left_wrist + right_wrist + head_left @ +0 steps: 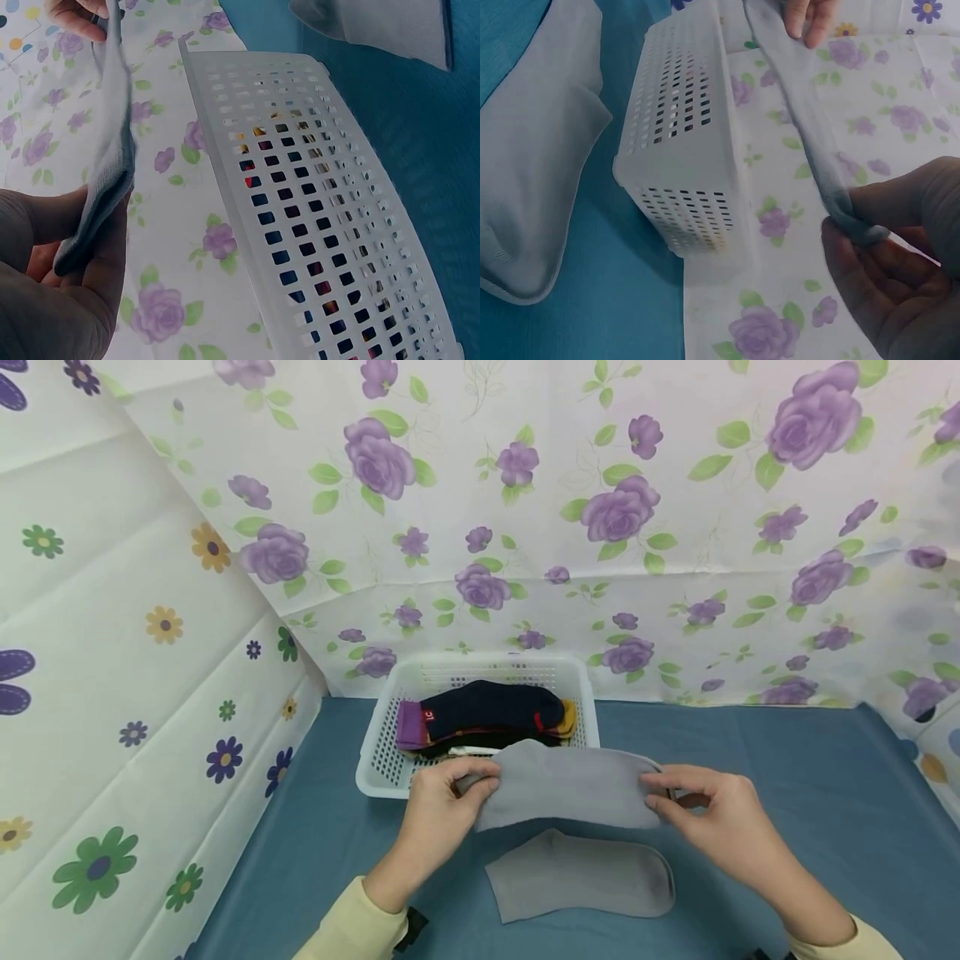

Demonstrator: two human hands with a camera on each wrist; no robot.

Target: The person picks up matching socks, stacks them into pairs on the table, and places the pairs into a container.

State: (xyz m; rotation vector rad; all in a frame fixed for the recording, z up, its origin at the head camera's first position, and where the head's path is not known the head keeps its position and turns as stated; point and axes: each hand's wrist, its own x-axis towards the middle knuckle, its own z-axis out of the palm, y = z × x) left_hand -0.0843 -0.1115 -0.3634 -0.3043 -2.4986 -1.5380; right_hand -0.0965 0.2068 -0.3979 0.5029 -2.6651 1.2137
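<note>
A grey sock (570, 787) is stretched flat between both hands, above the table and overlapping the basket's front edge in the head view. My left hand (442, 810) pinches its cuff end between thumb and fingers. At the toe end, my right hand (716, 814) pinches the fabric the same way; the right wrist view shows that sock (810, 150) edge-on between thumb and fingers. Nearer to me, a second grey sock (585, 877) lies flat on the blue table with its toe pointing right.
Behind the hands stands a white perforated plastic basket (386, 727) with folded socks inside. A navy sock (491, 706) lies on top, beside a purple one (409, 725). Blue cloth (787, 768) covers the table, and flowered sheets (675, 552) hang at the back and left.
</note>
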